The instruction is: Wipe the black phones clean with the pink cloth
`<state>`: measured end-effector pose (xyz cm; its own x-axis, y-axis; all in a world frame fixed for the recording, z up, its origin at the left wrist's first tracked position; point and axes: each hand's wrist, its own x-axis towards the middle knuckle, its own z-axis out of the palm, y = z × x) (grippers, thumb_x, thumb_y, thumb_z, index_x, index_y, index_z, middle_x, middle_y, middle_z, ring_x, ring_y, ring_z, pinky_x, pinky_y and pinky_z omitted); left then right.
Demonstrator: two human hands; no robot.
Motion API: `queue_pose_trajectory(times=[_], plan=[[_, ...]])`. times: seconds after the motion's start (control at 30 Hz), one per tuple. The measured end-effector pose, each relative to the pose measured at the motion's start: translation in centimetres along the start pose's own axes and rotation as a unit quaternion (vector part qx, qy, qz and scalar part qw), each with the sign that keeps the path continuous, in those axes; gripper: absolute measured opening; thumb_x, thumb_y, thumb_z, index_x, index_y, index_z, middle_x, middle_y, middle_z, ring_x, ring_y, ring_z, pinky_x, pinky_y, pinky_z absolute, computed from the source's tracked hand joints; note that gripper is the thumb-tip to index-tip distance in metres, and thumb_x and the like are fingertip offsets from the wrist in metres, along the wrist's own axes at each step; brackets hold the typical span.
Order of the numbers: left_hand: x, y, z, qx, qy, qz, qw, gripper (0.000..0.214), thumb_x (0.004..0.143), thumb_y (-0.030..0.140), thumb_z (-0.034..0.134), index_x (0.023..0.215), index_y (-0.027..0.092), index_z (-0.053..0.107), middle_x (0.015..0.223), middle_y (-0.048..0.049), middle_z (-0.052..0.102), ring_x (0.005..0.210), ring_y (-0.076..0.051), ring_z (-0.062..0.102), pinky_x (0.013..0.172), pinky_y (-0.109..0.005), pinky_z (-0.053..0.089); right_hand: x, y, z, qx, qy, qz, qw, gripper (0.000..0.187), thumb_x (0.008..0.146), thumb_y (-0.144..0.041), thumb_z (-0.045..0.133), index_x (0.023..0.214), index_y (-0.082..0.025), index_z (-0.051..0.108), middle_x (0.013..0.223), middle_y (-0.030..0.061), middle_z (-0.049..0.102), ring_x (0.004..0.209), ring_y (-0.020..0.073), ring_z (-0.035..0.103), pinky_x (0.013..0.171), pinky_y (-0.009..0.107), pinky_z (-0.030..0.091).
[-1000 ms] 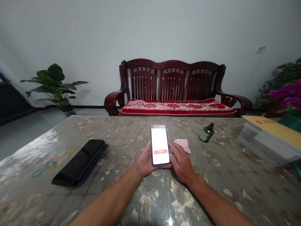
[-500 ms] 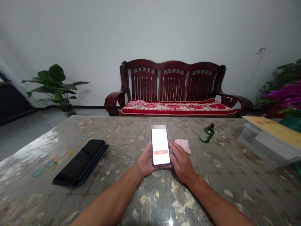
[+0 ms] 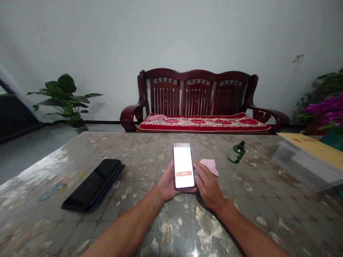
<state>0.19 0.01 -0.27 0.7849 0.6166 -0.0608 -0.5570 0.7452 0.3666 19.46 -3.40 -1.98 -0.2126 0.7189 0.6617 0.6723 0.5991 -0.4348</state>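
Note:
A smartphone [image 3: 183, 164] with a lit white screen and an orange-red button stands tilted up above the middle of the table. My left hand [image 3: 168, 184] is closed around it from the left and below, the palm behind its lower part. At the phone's right edge, my right hand [image 3: 209, 185] rests with bent fingers and thumb against the side; part of its grip is hidden. Just beyond my right hand lies a folded pink cloth [image 3: 210, 166]. To the left is a pile of black phones or similar flat devices [image 3: 92, 185].
Coloured rubber bands [image 3: 57, 187] lie at the left of the patterned tabletop [image 3: 150, 228]. A green spray bottle [image 3: 237, 153] stands back right, near a clear plastic box [image 3: 297, 167] with a yellow board [image 3: 313, 146] on top. Behind is a wooden bench [image 3: 197, 94].
The view has shifted very slightly. Both hands and the phone keep the same pose, and the screen looks the same.

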Motion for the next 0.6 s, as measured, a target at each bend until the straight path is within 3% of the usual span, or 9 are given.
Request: queue_pose_trajectory(times=[0.6], plan=[[-0.15, -0.05, -0.02, 0.022, 0.012, 0.003, 1.0, 0.064, 0.099, 0.064, 0.036, 0.131, 0.014, 0.061, 0.121, -0.0158, 0.071, 0.103, -0.034, 0.068, 0.091, -0.06, 0.05, 0.09, -0.5, -0.47, 0.013, -0.013, -0.002, 1.0, 0.046, 0.099, -0.028, 0.044, 0.144, -0.019, 0.049, 0.139, 0.0138, 0.057, 0.129, 0.0266, 0.053, 0.109, 0.049, 0.045]])
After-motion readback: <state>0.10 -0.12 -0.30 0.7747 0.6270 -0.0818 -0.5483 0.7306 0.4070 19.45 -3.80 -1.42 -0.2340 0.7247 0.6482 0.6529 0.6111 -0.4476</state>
